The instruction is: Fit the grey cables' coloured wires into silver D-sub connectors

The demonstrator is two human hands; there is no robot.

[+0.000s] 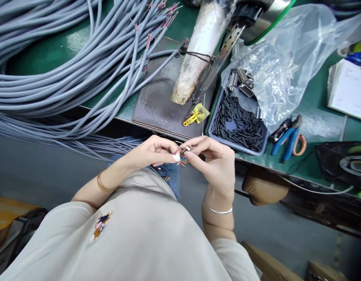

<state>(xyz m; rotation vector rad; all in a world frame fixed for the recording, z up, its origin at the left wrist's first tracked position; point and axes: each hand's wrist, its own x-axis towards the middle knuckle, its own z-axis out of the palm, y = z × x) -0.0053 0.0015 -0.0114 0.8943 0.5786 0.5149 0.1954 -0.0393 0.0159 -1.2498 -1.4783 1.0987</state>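
Observation:
In front of my waist, just off the table's front edge, my left hand [152,152] is closed in a pinch. Out of its fingertips come thin coloured wires [183,160], red, blue and green among them, with a small white patch at the thumb tip. My right hand [217,162] meets it from the other side, thumb and forefinger pinched on the wires. Fingers hide how many wires each hand grips. Grey cables [118,144] run below the table edge towards my left hand; whether the held wires belong to one of them is hidden.
Grey cables [66,88] with stripped ends cover the left table. A dark plate [157,101] bears a soldering iron-like tool [209,76] and a yellow clip [192,118]. Right lie a tray [250,150] of black tubes and connectors, a plastic bag [285,66] and blue-handled pliers [291,142].

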